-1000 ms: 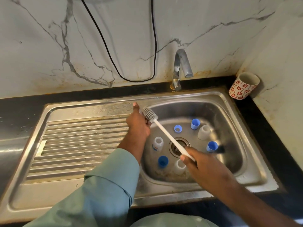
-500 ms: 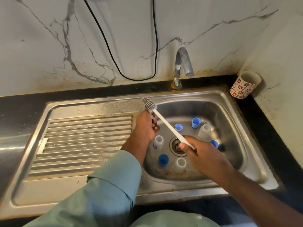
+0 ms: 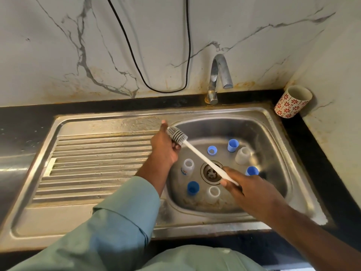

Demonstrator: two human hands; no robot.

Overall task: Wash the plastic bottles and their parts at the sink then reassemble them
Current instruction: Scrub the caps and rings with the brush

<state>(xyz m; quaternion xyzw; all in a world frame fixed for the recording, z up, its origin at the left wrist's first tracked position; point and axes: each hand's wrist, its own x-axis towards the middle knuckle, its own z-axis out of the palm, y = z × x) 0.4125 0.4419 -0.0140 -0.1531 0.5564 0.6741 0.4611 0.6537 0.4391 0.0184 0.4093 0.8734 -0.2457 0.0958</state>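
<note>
My R hand (image 3: 252, 189) grips the white handle of the bottle brush (image 3: 203, 159), angled up-left over the sink (image 3: 273, 149). L hand (image 3: 164, 147) curls round the bristle head, thumb up; can't see what's inside the palm. Bottles (image 3: 188, 165) and blue caps (image 3: 232, 145) stand in the basin; one cap is half-hidden behind my R hand.

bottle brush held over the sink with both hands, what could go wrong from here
The long brush spans the basin, right hand on the handle, left hand at the bristles. A low swing could topple the upright bottle or the blue caps. A small cap sits beside the open drain and might wash onto it.
</note>
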